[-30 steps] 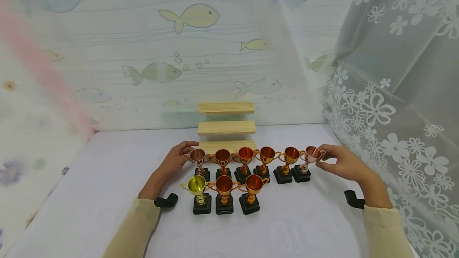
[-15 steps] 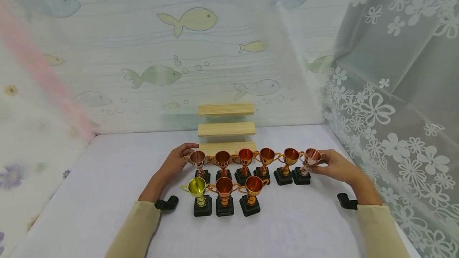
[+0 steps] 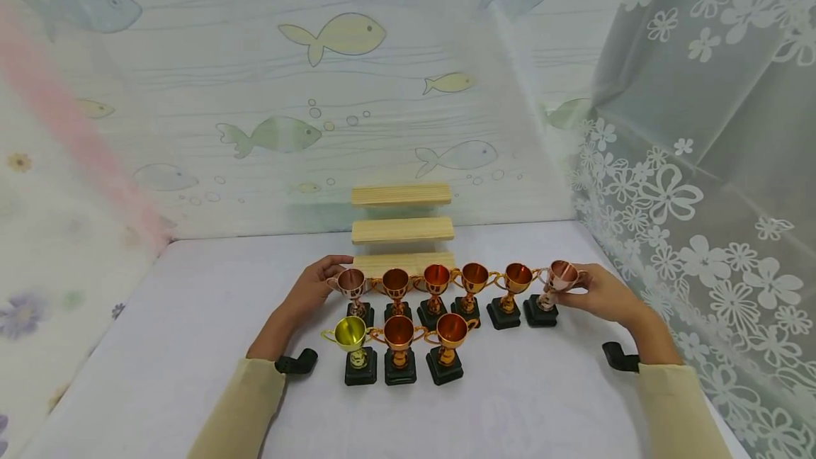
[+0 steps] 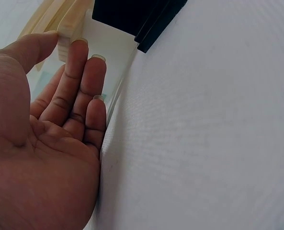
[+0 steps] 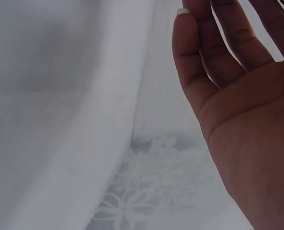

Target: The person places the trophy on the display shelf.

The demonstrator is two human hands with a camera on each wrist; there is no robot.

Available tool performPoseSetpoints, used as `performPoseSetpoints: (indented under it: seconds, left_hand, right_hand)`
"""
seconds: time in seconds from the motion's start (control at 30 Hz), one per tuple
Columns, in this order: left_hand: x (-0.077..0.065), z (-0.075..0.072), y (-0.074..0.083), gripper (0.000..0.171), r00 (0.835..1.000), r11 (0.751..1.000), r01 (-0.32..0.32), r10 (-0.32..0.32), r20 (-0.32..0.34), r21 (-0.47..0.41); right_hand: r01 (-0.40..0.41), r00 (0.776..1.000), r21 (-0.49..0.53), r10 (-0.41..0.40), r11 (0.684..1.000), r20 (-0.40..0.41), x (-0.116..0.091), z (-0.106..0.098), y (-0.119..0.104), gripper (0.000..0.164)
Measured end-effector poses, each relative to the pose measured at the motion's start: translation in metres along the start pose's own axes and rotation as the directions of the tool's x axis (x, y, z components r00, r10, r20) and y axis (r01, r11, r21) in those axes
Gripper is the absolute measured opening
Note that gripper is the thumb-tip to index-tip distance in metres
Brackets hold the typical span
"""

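My right hand (image 3: 602, 292) holds a small rose-gold trophy cup (image 3: 561, 276) by its right side, at the right end of the back row. Its black base is close to the tabletop. In the right wrist view the fingers (image 5: 211, 43) bend out at the top edge, and the trophy is almost wholly out of frame. At the left end of the three-step wooden stand (image 3: 403, 231), my left hand (image 3: 310, 290) grips the lowest board. The thumb (image 4: 41, 45) touches the board's end (image 4: 67, 26), with the other fingers along the far side.
Several trophies stand in the back row before the stand, among them a second rose-gold one (image 3: 351, 282) beside my left hand. In front are a yellow-gold trophy (image 3: 350, 335) and two orange-gold ones. A flowered sheer curtain (image 3: 669, 197) hangs at right.
My right hand moved left onto the rose-gold trophy, and then shifted it slightly right, away from the neighbouring orange-gold trophy. My left hand stayed at the stand.
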State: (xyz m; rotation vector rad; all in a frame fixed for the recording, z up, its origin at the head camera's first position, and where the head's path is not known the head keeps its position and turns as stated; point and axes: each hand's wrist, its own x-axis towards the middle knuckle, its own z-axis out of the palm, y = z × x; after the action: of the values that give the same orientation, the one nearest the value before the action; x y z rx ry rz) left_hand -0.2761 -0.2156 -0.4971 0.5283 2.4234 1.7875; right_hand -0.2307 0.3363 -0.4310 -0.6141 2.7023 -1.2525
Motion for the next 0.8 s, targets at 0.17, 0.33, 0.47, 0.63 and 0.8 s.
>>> performPoseSetpoints:
  seconds: [0.17,0.33,0.47,0.63,0.8]
  left_hand:
    - [-0.001,0.000,0.002,0.052,1.000,1.000,-0.006,0.006,0.003,0.002]
    - [-0.001,0.002,0.002,0.046,1.000,1.000,-0.011,0.011,-0.003,-0.001]
    - [0.000,0.003,0.001,0.045,1.000,1.000,-0.009,0.009,-0.004,-0.008]
    - [0.001,0.003,0.002,0.045,1.000,1.000,0.012,-0.011,-0.019,0.014]
    - [-0.001,0.002,0.002,0.045,1.000,1.000,0.009,-0.008,-0.021,0.029]
  right_hand:
    - [-0.006,1.000,-0.012,0.006,1.000,-0.023,-0.003,-0.007,-0.003,0.026]
    - [-0.038,0.998,-0.049,0.036,0.998,-0.043,-0.005,-0.015,-0.005,0.019]
    - [-0.049,0.996,-0.091,0.042,0.995,-0.074,-0.007,-0.020,-0.010,0.018]
    - [-0.010,0.993,-0.104,-0.002,0.995,-0.121,-0.008,-0.021,-0.014,0.018]
    - [0.037,0.977,-0.103,-0.058,0.994,-0.203,-0.008,-0.018,-0.018,0.012]
